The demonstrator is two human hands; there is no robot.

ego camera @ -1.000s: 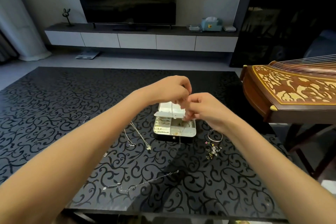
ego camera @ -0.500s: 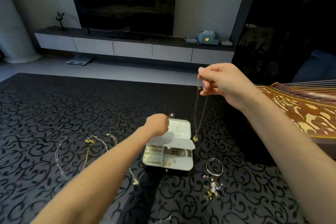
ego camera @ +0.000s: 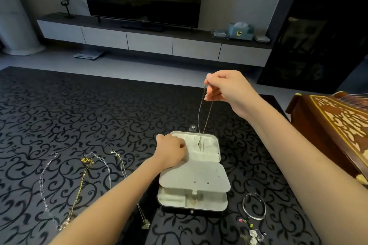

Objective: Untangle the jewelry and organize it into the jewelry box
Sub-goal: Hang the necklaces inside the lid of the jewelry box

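A small pale jewelry box (ego camera: 217, 154) lies open on the black patterned table (ego camera: 79, 117), its inner flap (ego camera: 195, 177) folded over the lower tray. My right hand (ego camera: 225, 89) is raised above the box and pinches a thin chain necklace (ego camera: 205, 113) that hangs down in a loop, its pendant at the open lid. My left hand (ego camera: 170, 149) rests with curled fingers on the lid's left edge; whether it holds anything is hidden.
Several loose necklaces (ego camera: 87, 181) lie on the table left of the box. A silver bangle (ego camera: 255, 206) and a small pile of charms (ego camera: 252, 232) sit to its right. A wooden zither (ego camera: 338, 123) stands at the right edge. A TV console (ego camera: 151, 40) is behind.
The hands separated from in front of the box. My right hand lifted the chain upward; my left hand dropped to the lid. The pendant now hangs over the lid instead of beside it.
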